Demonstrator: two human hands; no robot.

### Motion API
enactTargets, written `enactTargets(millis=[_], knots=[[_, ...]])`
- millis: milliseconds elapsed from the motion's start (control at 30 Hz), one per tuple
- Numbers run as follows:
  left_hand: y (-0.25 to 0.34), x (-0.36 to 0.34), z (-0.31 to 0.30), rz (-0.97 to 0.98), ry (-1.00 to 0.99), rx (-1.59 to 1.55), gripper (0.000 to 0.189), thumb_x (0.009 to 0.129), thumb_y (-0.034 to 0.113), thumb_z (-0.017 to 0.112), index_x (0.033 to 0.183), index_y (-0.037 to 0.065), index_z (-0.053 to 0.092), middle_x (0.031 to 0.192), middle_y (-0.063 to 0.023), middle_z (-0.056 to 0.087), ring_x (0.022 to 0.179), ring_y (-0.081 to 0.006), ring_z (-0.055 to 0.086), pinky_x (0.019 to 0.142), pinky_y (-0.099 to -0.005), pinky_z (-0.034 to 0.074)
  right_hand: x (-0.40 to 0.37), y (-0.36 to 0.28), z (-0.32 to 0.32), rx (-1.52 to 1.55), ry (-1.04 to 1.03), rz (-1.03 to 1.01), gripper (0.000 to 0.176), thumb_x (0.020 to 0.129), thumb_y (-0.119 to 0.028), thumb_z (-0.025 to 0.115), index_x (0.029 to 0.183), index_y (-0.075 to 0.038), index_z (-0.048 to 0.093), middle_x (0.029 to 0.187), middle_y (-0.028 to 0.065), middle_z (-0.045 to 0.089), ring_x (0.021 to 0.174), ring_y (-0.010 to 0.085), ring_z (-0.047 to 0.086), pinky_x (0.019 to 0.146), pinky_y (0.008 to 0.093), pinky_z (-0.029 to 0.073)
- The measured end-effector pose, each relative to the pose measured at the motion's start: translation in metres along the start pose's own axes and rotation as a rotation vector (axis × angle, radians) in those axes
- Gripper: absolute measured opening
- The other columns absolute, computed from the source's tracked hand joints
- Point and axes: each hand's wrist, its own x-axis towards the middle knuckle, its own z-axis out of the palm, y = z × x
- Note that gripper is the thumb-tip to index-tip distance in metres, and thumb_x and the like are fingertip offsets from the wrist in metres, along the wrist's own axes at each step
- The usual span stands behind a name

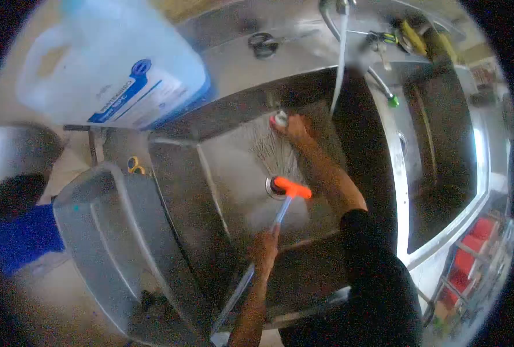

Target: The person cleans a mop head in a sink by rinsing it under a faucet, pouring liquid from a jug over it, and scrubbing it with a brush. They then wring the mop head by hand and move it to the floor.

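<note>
Head view | left hand (265, 250): wrapped round orange-headed tool (292, 188), head beside drain (269, 187) | right hand (298, 128): gripping red-and-white item (279, 119), 12 o'clock | streaks (268, 147) at 12; completion indeterminable

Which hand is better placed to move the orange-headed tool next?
Likely the left hand: it grips the orange-headed tool, whose head is at the drain. The right hand is farther away, holding a red and white object.
</note>
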Motion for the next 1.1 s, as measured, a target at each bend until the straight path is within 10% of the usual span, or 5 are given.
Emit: enactTargets(millis=[367,467,600,1000,1100], knots=[[-0.021,0.015,0.018,0.023,-0.135,0.146,0.066,0.09,0.058,0.03,0.094,0.0,0.063,0.072,-0.018,0.061,0.057,-0.0358,0.058,0.054,-0.0483,0.047,-0.009,0.059,-0.052,0.636,0.813,0.413,0.049,0.08,-0.051,0.056,0.103,-0.008,0.056,0.108,0.0164,0.059,0.093,0.0344,0.058,0.077,0.0422,0.048],[-0.061,0.023,0.043,0.715,0.335,0.379,0.058,0.091,0.052,0.035,0.1,0.001,0.06,0.079,-0.0204,0.062,0.067,-0.0361,0.061,0.059,-0.0486,0.049,-0.028,0.069,-0.049,0.81,1.05,0.535,0.045,0.084,-0.046,0.052,0.103,-0.006,0.055,0.102,0.0183,0.058,0.09,0.0341,0.056,0.076,0.0429,0.046],[-0.005,0.021,0.009,0.205,-0.053,0.428,0.05,0.091,0.046,0.04,0.098,0.002,0.062,0.087,-0.022,0.062,0.077,-0.0375,0.061,0.064,-0.0482,0.049,-0.077,0.06,-0.043,0.859,1.172,0.504,0.039,0.089,-0.039,0.048,0.102,-0.003,0.055,0.095,0.0207,0.055,0.085,0.0337,0.054,0.074,0.0438,0.043],[0.051,0.038,-0.063,0.19,0.339,-0.345,0.041,0.089,0.03,0.053,0.115,-0.001,0.046,0.107,-0.0185,0.051,0.103,-0.0316,0.05,0.089,-0.0413,0.039,0.0,0.085,0.009,1.265,1.055,0.367,0.039,0.087,-0.033,0.044,0.113,-0.008,0.055,0.109,0.015,0.058,0.101,0.029,0.055,0.087,0.0396,0.042],[0.148,0.018,-0.196,0.269,0.836,-0.395,0.041,0.089,0.021,0.055,0.121,0.0,0.04,0.115,-0.0154,0.046,0.111,-0.0277,0.044,0.094,-0.0384,0.036,-0.009,0.1,-0.03,1.389,0.329,0.357,0.038,0.087,-0.035,0.049,0.114,-0.008,0.054,0.104,0.01,0.057,0.093,0.0202,0.052,0.082,0.0325,0.041]])
